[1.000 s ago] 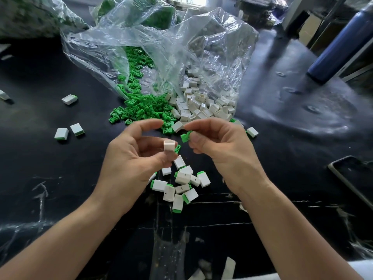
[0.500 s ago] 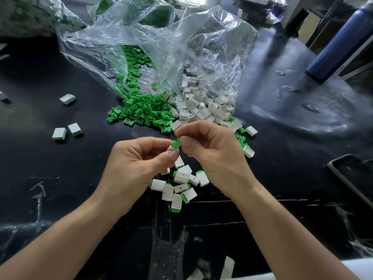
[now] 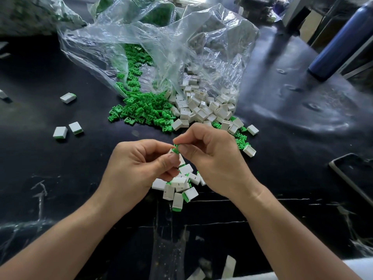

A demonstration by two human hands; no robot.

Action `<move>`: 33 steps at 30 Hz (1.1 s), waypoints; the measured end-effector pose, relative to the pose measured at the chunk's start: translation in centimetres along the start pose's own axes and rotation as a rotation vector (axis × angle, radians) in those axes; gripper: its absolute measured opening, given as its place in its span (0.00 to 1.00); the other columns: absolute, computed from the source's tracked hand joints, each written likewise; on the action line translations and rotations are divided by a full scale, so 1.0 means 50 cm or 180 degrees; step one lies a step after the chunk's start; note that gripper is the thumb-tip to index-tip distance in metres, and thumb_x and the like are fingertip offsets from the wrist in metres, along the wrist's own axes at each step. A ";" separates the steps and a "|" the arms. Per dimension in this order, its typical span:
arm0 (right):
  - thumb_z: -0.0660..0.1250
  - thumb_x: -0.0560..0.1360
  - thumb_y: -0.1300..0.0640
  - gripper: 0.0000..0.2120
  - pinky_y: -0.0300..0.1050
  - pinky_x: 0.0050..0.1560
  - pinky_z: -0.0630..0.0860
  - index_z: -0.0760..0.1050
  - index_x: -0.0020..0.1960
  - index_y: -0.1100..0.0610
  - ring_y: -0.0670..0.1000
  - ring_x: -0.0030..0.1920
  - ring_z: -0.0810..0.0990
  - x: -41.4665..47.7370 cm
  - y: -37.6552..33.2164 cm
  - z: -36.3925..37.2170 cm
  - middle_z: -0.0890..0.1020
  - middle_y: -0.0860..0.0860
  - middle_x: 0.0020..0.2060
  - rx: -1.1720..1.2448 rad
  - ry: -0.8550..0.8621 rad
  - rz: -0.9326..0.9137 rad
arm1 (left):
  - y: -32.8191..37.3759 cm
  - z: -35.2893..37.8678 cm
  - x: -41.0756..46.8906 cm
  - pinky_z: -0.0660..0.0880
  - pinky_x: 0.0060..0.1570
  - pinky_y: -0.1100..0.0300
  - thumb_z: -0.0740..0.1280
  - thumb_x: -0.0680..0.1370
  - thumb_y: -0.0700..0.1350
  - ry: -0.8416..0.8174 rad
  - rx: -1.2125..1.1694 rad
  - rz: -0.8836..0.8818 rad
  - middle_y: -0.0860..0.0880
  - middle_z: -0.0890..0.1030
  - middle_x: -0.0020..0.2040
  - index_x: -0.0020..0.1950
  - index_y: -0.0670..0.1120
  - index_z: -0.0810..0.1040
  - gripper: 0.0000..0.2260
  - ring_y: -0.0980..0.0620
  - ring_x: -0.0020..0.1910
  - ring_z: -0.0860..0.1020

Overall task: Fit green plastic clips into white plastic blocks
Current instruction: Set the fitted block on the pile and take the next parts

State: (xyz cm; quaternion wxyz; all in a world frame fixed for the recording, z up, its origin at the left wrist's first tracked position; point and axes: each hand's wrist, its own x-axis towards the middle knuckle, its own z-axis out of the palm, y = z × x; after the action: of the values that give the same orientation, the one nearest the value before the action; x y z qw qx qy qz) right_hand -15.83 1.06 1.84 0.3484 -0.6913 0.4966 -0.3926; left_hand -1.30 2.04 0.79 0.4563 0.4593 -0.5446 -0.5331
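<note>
Right now your left hand (image 3: 137, 168) curls round a white block (image 3: 181, 159), with the thumb across its near face and the fingers behind it, so only slivers of the block show. Your right hand (image 3: 214, 158) pinches a green clip (image 3: 176, 148) between thumb and forefinger, and its other fingers are folded into the palm. The clip sits at the block's upper end, touching it, right where your two thumbs meet. How far it has gone in cannot be told.

Just below your hands, a small pile of fitted blocks (image 3: 179, 187) lies on the black table (image 3: 282, 178). Beyond your knuckles, the loose green clips (image 3: 141, 110) and the empty white blocks (image 3: 201, 110) spill side by side from a clear plastic bag (image 3: 161, 47). Three more fitted pieces (image 3: 60, 132) lie well apart to your left.
</note>
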 end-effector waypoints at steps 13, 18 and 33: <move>0.69 0.70 0.67 0.03 0.36 0.38 0.72 0.80 0.41 0.61 0.45 0.37 0.77 -0.008 0.000 0.013 0.80 0.50 0.37 -0.0254 -0.0120 -0.0135 | -0.004 -0.008 -0.011 0.75 0.25 0.65 0.69 0.70 0.33 -0.0038 0.0621 0.0150 0.44 0.81 0.29 0.34 0.44 0.81 0.08 0.53 0.24 0.79; 0.69 0.70 0.67 0.03 0.37 0.39 0.73 0.81 0.42 0.60 0.45 0.37 0.77 -0.007 0.000 0.013 0.81 0.50 0.37 -0.0262 -0.0137 -0.0120 | 0.001 -0.006 -0.012 0.74 0.24 0.65 0.69 0.66 0.41 -0.0059 0.0292 0.0021 0.43 0.81 0.30 0.35 0.44 0.81 0.02 0.52 0.24 0.79; 0.65 0.75 0.56 0.08 0.35 0.42 0.74 0.80 0.52 0.56 0.41 0.41 0.78 -0.002 -0.013 0.001 0.79 0.45 0.41 0.0638 0.0024 0.0476 | -0.002 0.006 0.000 0.78 0.35 0.64 0.69 0.65 0.43 0.0154 -0.0231 0.0270 0.48 0.84 0.36 0.42 0.46 0.82 0.07 0.53 0.35 0.82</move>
State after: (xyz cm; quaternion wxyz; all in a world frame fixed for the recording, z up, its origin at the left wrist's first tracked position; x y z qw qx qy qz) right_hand -15.55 1.34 2.39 0.4422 -0.6126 0.5064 -0.4157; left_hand -1.58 2.06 0.70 0.5079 0.4318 -0.5327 -0.5214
